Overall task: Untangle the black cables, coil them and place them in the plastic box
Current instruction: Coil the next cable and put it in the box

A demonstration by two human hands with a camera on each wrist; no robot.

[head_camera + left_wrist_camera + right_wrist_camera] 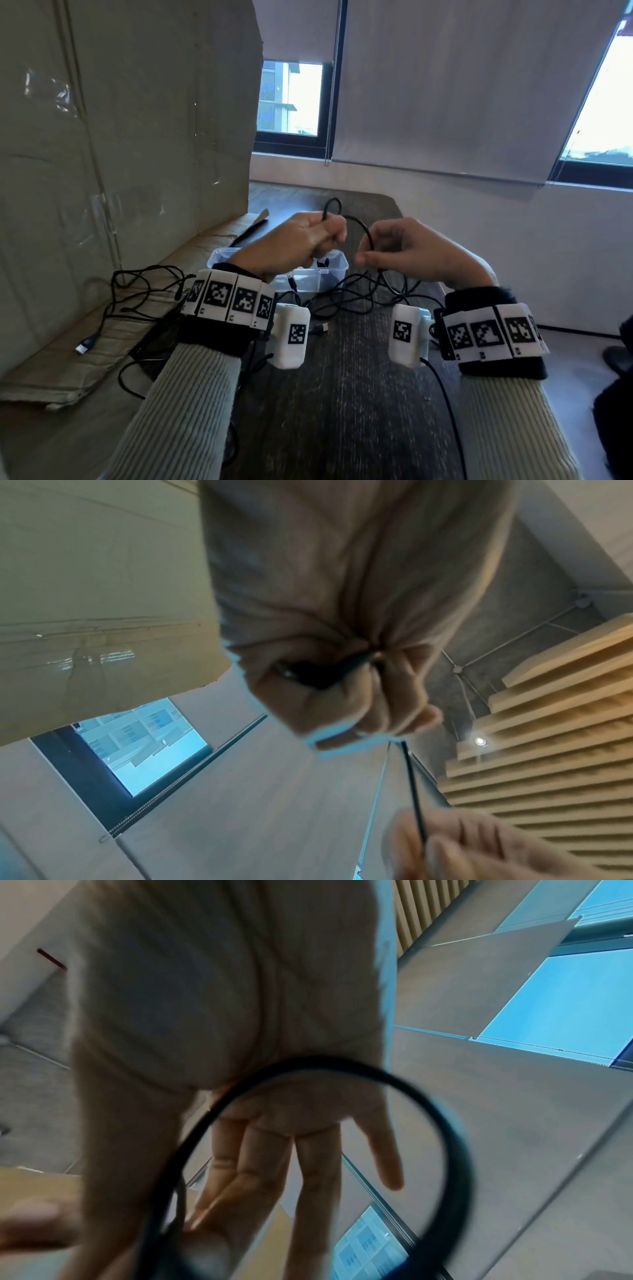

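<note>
While both hands work above the table, the scene reads as follows.

Left hand (301,240): fist closed round a black cable (363,228), fingers curled tight; a small loop of it stands up just above the knuckles. The left wrist view shows a dark plug end tucked inside the fist.

Right hand (411,253): thumb and forefinger pinch the same cable just to the right of the left fist; in the right wrist view the other fingers (318,1164) are stretched out loosely, and the cable curves in a wide ring in front of the palm.

Cable span: an arc runs from the left grip across to the right pinch, then drops below the right hand.

Tangle (359,291): more black cables lie knotted on the table (342,394), below and between the two grips, touching the box's near side.

Box (219,260): clear plastic, lid off, sitting on the table just beyond and under the left fist, partly hidden by it. One small dark thing shows inside near the right end; what it is I cannot tell. The rest of the interior that shows looks bare.

Loose cable (137,301): left of the left wrist, spread over flattened cardboard (51,359), its USB plug (85,342) lying well apart from the box.

Cardboard sheet (137,102): upright, left of the grips.
</note>
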